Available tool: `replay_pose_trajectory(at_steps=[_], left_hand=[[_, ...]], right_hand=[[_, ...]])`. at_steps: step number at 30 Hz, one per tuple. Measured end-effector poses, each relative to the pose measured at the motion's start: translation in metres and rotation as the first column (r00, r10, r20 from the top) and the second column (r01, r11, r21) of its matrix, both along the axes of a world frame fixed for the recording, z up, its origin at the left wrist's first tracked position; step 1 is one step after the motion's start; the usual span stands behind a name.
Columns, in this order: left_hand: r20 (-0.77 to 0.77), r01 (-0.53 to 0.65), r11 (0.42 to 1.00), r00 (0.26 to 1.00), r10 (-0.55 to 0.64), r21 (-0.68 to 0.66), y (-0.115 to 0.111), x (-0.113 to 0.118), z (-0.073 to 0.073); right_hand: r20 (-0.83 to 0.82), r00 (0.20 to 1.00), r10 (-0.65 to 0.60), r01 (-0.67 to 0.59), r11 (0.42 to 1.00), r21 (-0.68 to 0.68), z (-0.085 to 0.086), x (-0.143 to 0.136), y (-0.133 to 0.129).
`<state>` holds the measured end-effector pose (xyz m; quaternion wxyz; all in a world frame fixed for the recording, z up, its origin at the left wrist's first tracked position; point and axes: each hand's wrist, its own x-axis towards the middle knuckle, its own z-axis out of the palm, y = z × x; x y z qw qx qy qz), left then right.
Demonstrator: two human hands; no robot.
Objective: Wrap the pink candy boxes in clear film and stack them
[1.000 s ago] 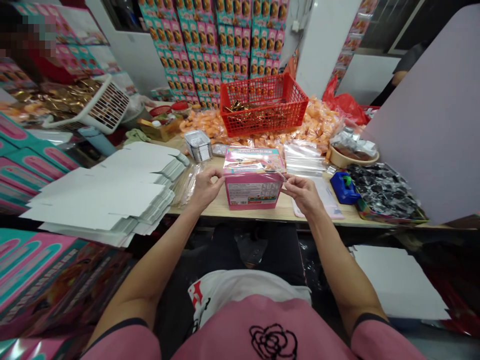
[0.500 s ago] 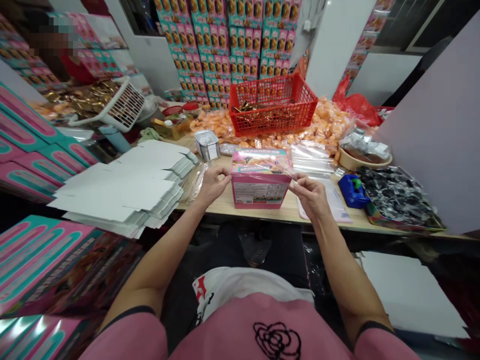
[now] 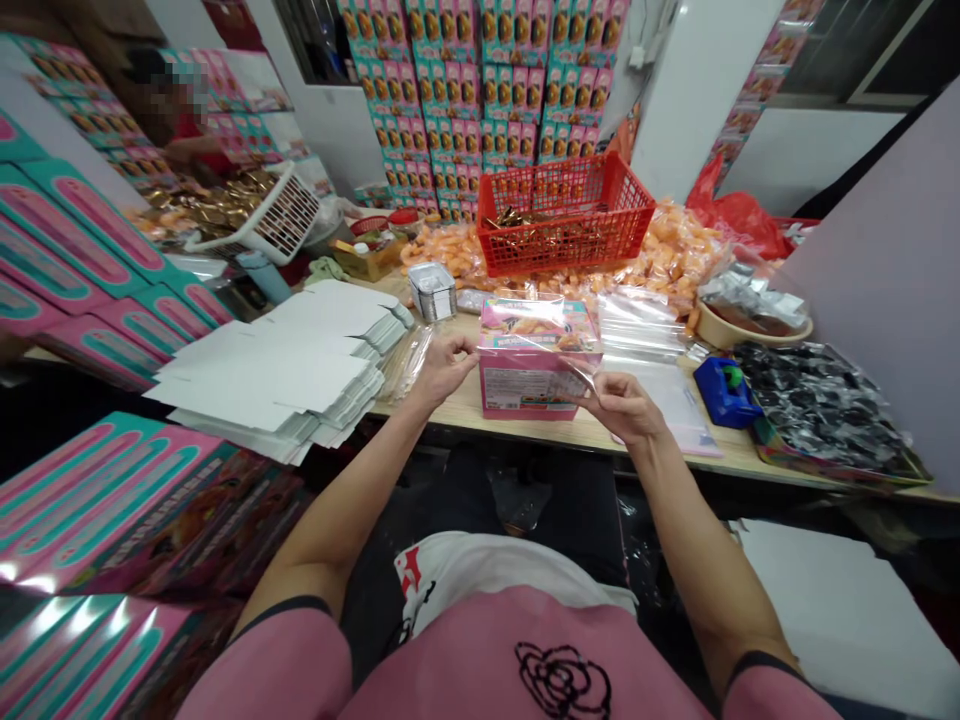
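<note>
A pink printed box [image 3: 536, 385] stands upright at the front edge of the wooden table. Clear plastic film [image 3: 574, 372] lies over its top and front and stretches toward both hands. At the box's left side, my left hand [image 3: 446, 370] pinches the film's edge between thumb and fingers. My right hand [image 3: 626, 405] grips a gathered piece of the same film just off the box's lower right front. Flat clear plastic sheets [image 3: 649, 325] lie to the right of the box.
Stacked white flat cartons [image 3: 262, 375] lie left, near a wire container [image 3: 433, 292]. Behind stands a red basket [image 3: 566, 225] among orange wrapped pieces. A blue tape dispenser [image 3: 726, 392] and a tray of black packets [image 3: 821, 410] are right. A person [image 3: 195, 140] is at far left.
My right hand has moved lower, drawing the film down across the front right of the box. My left hand keeps its place at the left side. The view has shifted slightly left.
</note>
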<state>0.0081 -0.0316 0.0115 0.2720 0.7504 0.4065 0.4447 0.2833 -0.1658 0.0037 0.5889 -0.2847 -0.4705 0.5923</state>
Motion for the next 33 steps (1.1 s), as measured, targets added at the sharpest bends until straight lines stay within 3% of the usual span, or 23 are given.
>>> replay_pose_trajectory(at_steps=[3,5,7,9,10,13,16,22,27,33], left_hand=[[0.056,0.021,0.998,0.998,-0.018,-0.057,-0.001,0.0,0.001],[0.09,0.023,0.993,0.996,-0.013,-0.114,-0.001,0.001,0.004],[0.095,-0.008,0.987,0.995,0.024,-0.161,-0.002,0.001,0.007],[0.085,-0.064,0.981,0.993,0.08,-0.183,-0.004,0.002,0.011],[0.081,-0.09,0.978,0.991,0.107,-0.189,-0.005,0.003,0.013],[0.112,-0.102,0.97,0.985,0.129,-0.22,-0.009,0.006,0.017],[0.188,-0.012,0.966,0.98,0.063,-0.26,-0.013,0.009,0.019],[0.342,0.105,0.942,0.94,0.011,-0.318,-0.018,0.006,0.022],[0.407,0.25,0.878,0.911,-0.07,-0.408,-0.018,-0.011,0.03],[0.328,0.21,0.922,0.94,-0.098,-0.326,-0.003,-0.019,0.038]], right_hand=[[0.012,0.999,-0.044,0.044,0.998,0.033,0.002,-0.001,0.001],[0.128,0.976,-0.177,0.168,0.982,0.084,0.007,0.003,0.001],[0.292,0.875,-0.387,0.339,0.919,0.203,0.011,0.009,0.001],[0.399,0.763,-0.508,0.408,0.858,0.312,0.012,0.015,0.003],[0.417,0.754,-0.508,0.399,0.858,0.324,0.01,0.018,0.004],[0.38,0.847,-0.372,0.308,0.925,0.222,0.004,0.023,0.007],[0.361,0.886,-0.29,0.255,0.956,0.144,0.001,0.025,0.007],[0.341,0.906,-0.249,0.232,0.968,0.091,0.01,0.025,0.005],[0.27,0.922,-0.278,0.276,0.96,0.044,0.015,0.021,0.007],[0.218,0.833,-0.509,0.506,0.859,0.072,0.009,0.022,0.02]])
